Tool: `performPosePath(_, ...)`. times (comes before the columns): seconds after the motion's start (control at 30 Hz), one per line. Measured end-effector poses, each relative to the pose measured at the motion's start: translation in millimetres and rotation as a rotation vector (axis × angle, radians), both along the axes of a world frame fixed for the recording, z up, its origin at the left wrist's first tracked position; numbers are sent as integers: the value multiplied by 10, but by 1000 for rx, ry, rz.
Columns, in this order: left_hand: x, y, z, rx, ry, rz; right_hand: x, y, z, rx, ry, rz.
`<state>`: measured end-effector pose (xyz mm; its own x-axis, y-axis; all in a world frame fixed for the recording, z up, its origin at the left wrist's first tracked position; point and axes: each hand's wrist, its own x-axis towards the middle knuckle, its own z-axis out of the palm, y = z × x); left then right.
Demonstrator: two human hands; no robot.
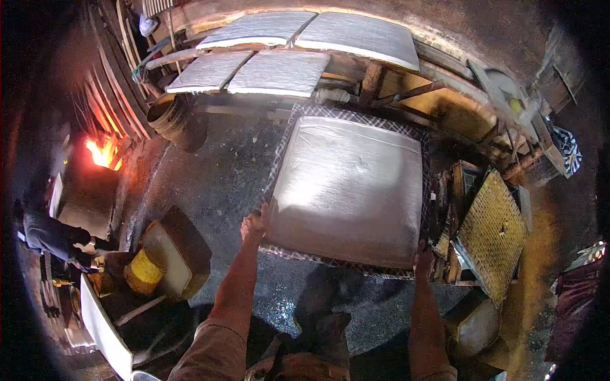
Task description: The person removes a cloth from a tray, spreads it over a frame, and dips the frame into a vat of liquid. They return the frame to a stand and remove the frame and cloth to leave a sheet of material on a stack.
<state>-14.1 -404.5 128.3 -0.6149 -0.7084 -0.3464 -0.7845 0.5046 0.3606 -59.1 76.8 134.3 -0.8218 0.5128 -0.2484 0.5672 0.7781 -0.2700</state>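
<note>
In front of me is a large square board edged with dark checkered cloth (287, 143), and a smooth, shiny white sheet (352, 190) covers most of its top. My left hand (253, 225) is closed around the board's left edge, near its front corner. On the opposite side, my right hand (422, 259) grips the right edge close to the near corner; its fingers are partly in shadow. What supports the board from below, if anything, is hidden.
A fire (103, 152) burns at the left, near a person's dark sleeve (54, 238). Several white slabs (356, 35) lie on a rack at the back. A woven yellowish panel (495, 232) leans at the right. A yellow container (143, 273) stands lower left, and a barrel (168, 117) behind.
</note>
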Motion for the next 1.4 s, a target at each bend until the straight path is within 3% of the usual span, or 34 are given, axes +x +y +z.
performPosePath(0.1,11,7,60,41,32,-6,-28,-98,275,-94,-220,-44)
performPosePath(0.23,14,54,141,50,72,-1,74,-163,375,-196,-21,-9)
performPosePath(0.3,3,77,180,41,60,14,92,-105,281,-86,-4,150)
performPosePath(0.57,8,50,156,37,39,-35,12,5,89,-107,-32,85)
performPosePath(0.63,56,96,272,-9,118,-185,-17,-35,138,-146,-48,30)
performPosePath(0.73,4,69,177,-11,56,-43,17,-90,193,-131,-15,-34)
performPosePath(0.83,13,30,112,25,43,-56,25,-81,178,-249,96,17)
performPosePath(0.97,50,68,155,-22,113,-164,-25,97,-97,-173,-6,9)
performPosePath(1.13,-3,56,90,-26,27,-6,10,114,-91,-88,-92,2)
performPosePath(1.2,-3,32,97,-6,30,-29,67,283,-336,298,-31,589)
performPosePath(1.23,-3,30,115,14,32,-52,58,258,-317,298,-31,589)
performPosePath(1.3,16,107,271,28,67,-62,25,87,-104,-111,30,69)
performPosePath(1.4,65,103,238,27,131,-105,3,-207,490,-207,-137,-58)
